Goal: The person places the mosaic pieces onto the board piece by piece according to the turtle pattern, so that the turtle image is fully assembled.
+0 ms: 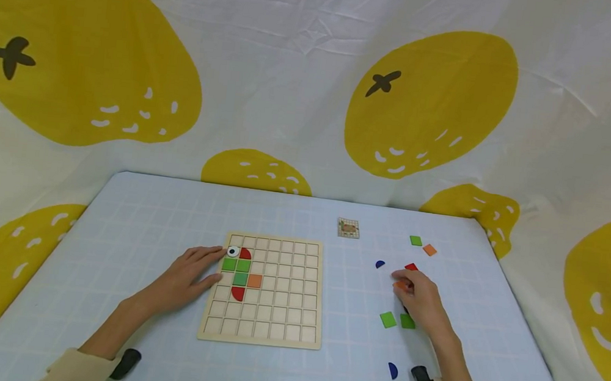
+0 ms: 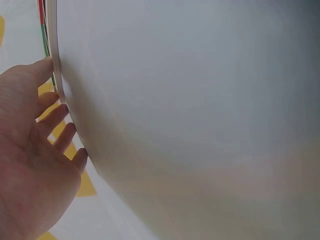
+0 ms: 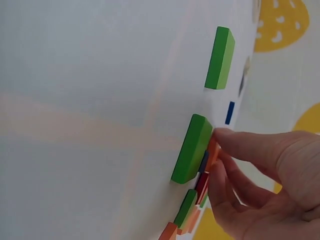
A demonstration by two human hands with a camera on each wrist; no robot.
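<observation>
Pinches orange tile (image 1: 400,285) with right grip (image 1: 421,298), three o'clock of board (image 1: 281,300); likely light, stiff, best held edgewise; touches board's nine-o'clock edge with spread left grip (image 1: 185,277).

Right hand (image 1: 424,299) in pinch pose

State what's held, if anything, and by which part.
The right hand pinches an orange piece between thumb and fingers; which edges is unclear. The left hand holds nothing; it touches the left edge of the board.
</observation>
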